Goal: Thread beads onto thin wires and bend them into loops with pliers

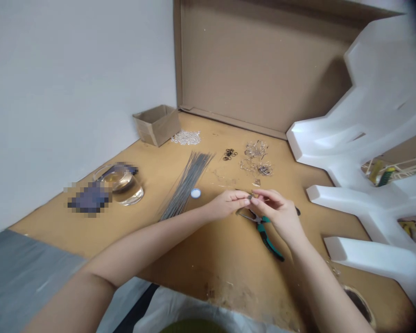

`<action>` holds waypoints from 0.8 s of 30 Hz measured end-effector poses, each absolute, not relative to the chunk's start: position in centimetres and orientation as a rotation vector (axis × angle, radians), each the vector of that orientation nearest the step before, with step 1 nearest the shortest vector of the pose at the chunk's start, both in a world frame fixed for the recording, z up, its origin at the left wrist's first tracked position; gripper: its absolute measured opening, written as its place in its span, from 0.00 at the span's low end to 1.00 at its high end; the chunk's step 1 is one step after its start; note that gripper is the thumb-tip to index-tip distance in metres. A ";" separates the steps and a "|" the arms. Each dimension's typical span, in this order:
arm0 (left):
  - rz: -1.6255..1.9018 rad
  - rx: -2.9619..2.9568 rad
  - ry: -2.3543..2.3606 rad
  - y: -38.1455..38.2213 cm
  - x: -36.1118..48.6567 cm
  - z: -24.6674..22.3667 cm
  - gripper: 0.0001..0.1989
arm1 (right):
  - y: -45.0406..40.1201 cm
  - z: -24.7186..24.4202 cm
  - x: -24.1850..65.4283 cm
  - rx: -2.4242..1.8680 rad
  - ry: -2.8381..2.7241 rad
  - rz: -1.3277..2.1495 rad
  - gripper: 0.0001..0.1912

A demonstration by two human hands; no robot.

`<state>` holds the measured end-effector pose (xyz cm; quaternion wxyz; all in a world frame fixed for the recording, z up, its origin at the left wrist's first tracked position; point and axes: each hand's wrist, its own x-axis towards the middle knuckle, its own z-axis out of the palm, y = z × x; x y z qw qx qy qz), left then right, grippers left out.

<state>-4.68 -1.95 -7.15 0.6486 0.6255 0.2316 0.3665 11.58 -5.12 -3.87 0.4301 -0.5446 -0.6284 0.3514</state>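
My left hand (230, 203) and my right hand (279, 212) meet over the middle of the table, fingertips pinched together. Between them is a small dark piece (250, 196), too small to name and mostly covered by the fingers. Just under my hands lie pliers (268, 243) with green and black handles, their jaws partly hidden. To the left of my left hand are a small white disc (195, 193) with a blue rim and a bundle of thin grey wires (189, 185). Beyond the hands sit several black rings (229, 154) and loose piles of bent thin wire (256, 149).
A small open cardboard box (159, 127) stands by the wall near a heap of clear bits (187, 137). At left is a glass vessel (130, 189) of liquid beside a blurred-out dark item (90, 199). White foam packing (353, 199) borders the right side; a cardboard panel (256, 60) rises behind.
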 end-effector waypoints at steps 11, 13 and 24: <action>0.719 1.601 0.672 -1.5 -6.2 -9.8 0.15 | -4.4 -6.6 10.0 -1.262 -1.711 0.742 0.05; 0.712 1.607 0.656 -1.5 -6.3 -9.7 0.14 | -4.5 -6.5 9.7 -1.260 -1.730 0.683 0.04; 0.702 1.606 0.618 -1.4 -6.3 -10.2 0.15 | -4.4 -5.2 9.7 -1.314 -1.626 0.748 0.06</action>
